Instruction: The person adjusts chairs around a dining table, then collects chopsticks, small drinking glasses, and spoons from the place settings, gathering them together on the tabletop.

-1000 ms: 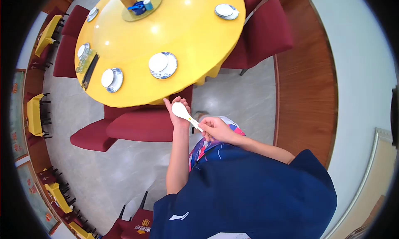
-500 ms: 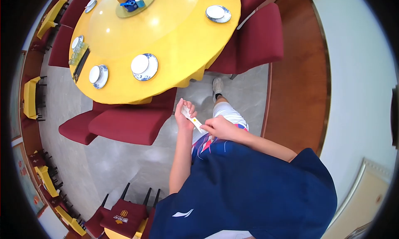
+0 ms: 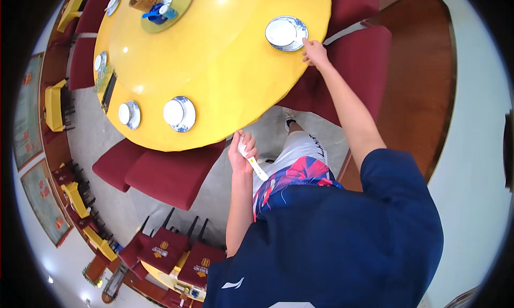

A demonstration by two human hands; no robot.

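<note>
My left hand (image 3: 242, 151) is closed around a white spoon (image 3: 257, 167) near my waist, just off the table's front edge. The spoon's handle, with a yellow mark on it, points down toward my shorts; its other end is hidden in my fingers. At the table's right side, my right hand (image 3: 315, 54) reaches over the yellow cloth. One fingertip meets the rim of a blue-and-white plate (image 3: 301, 29), with the thumb side apart from it. A white bowl (image 3: 281, 33) rests on that plate. Nothing shows held in my right hand.
The round table (image 3: 230, 88) has a yellow cloth. Another plate (image 3: 189, 120) with a white bowl (image 3: 173, 112) lies near its front edge. Drinking glasses (image 3: 104, 79) stand at the left; a brown holder (image 3: 145, 1) is at the centre. Maroon chairs (image 3: 176, 171) surround the table.
My right hand has left the spoon's handle and moved up and right to the plate. My left hand still holds the spoon. The view has shifted, and the table appears closer.
</note>
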